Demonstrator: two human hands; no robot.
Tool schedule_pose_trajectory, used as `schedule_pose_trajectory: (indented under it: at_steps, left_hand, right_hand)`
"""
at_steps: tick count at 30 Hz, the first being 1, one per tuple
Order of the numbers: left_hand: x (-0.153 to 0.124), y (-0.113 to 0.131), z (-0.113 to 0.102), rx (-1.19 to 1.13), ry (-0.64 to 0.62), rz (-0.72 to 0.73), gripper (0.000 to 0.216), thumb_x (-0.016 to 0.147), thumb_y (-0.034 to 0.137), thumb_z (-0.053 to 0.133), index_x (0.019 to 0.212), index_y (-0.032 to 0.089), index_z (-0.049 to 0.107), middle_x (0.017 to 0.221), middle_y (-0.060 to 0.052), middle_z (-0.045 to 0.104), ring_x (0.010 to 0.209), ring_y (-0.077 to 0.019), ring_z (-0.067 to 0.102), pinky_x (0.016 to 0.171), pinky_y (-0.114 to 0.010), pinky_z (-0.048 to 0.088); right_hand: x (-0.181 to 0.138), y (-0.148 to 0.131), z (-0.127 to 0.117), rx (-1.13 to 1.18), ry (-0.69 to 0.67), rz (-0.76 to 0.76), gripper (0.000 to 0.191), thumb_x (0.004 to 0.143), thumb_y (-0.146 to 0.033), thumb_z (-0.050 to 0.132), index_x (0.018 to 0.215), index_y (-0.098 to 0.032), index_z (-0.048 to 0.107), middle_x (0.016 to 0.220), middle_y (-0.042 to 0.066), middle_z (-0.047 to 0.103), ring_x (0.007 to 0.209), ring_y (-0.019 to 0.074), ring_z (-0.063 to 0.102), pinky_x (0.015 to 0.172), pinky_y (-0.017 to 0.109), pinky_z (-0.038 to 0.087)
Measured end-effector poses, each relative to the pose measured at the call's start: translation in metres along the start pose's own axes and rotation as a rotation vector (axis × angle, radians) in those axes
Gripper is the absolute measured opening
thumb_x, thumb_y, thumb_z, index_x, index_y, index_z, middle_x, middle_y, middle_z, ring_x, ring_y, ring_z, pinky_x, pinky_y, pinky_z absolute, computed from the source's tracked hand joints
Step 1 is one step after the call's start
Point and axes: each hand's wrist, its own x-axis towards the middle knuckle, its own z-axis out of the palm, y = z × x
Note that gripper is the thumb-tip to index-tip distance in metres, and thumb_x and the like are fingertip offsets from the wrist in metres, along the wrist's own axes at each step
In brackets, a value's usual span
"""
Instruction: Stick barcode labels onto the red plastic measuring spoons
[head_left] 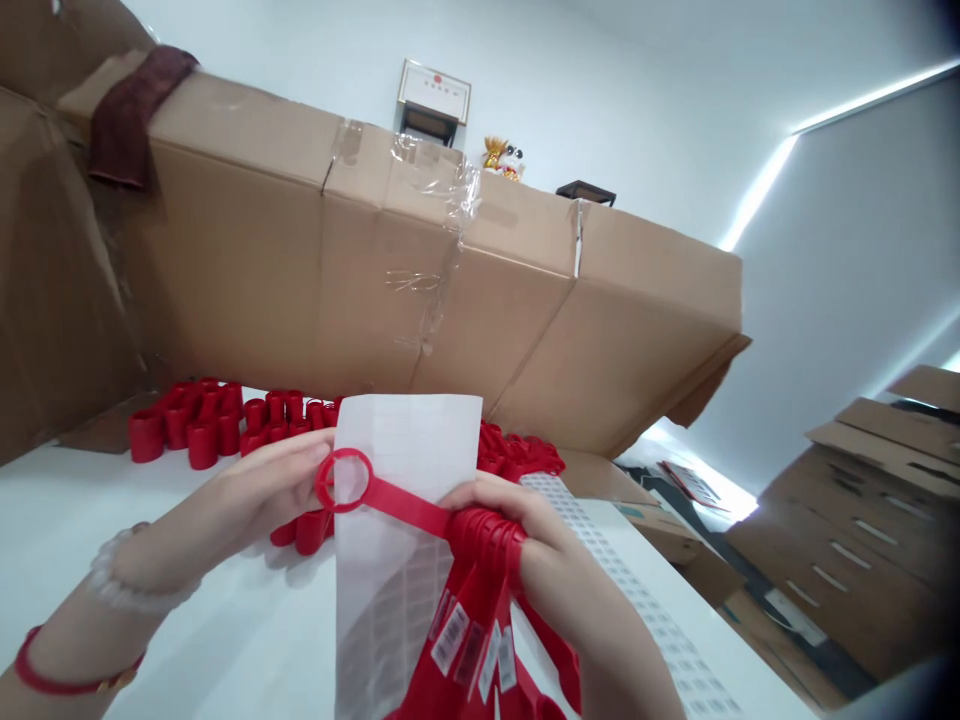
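My right hand (540, 560) is closed round a bundle of red plastic strips (472, 600), several of them bearing small barcode stickers. One red strip with a ring end (345, 481) sticks out to the left of that bundle. My left hand (240, 495) pinches the ring end and the edge of a white sheet of small stickers (405, 500), which stands upright behind the strip. A pale bead bracelet and a red cord sit on my left wrist.
A white table (112, 520) lies below, with several red rolled pieces (202, 420) along its far edge. A tall taped cardboard wall (375, 270) stands behind. More sticker sheets (637, 590) lie at right, with flattened cardboard boxes (862, 500) beyond.
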Motion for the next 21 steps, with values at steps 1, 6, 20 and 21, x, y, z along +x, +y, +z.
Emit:
schedule_pose_trajectory:
  at_steps: [1,6,20,21]
  left_hand:
    - [0.003,0.0,0.002,-0.088,-0.085,0.01,0.028,0.098,0.046,0.054,0.108,0.027,0.071,0.104,-0.007,0.073,0.091,-0.0221,0.069,0.085,-0.035,0.059]
    - [0.011,-0.005,-0.002,-0.254,-0.329,0.034,0.03,0.094,0.048,0.056,0.092,0.023,0.072,0.077,-0.005,0.067,0.063,-0.0168,0.06,0.059,-0.03,0.054]
    - [0.011,-0.026,-0.008,0.1,-0.134,-0.072,0.029,0.082,0.04,0.075,0.098,0.022,0.059,0.069,0.004,0.054,0.055,-0.0093,0.048,0.046,-0.019,0.032]
    - [0.011,-0.026,-0.007,0.112,-0.117,-0.067,0.03,0.08,0.039,0.077,0.096,0.022,0.059,0.07,0.004,0.054,0.056,-0.0092,0.048,0.046,-0.019,0.033]
  right_hand:
    - [0.0,0.001,0.0,0.01,-0.006,0.0,0.032,0.08,-0.006,0.046,0.089,-0.021,0.073,0.102,0.001,0.072,0.098,0.0186,0.063,0.087,0.03,0.047]
    - [0.0,0.002,-0.001,0.042,-0.002,0.031,0.03,0.08,-0.007,0.047,0.087,-0.022,0.072,0.097,0.0,0.071,0.095,0.0172,0.062,0.084,0.028,0.046]
    - [-0.003,0.0,-0.001,0.059,-0.017,0.009,0.031,0.081,-0.006,0.047,0.087,-0.022,0.073,0.097,0.0,0.071,0.092,0.0159,0.062,0.083,0.027,0.046]
    - [-0.003,0.0,-0.001,0.052,-0.019,0.006,0.032,0.081,-0.006,0.047,0.087,-0.023,0.073,0.097,-0.001,0.071,0.093,0.0157,0.062,0.083,0.026,0.046]
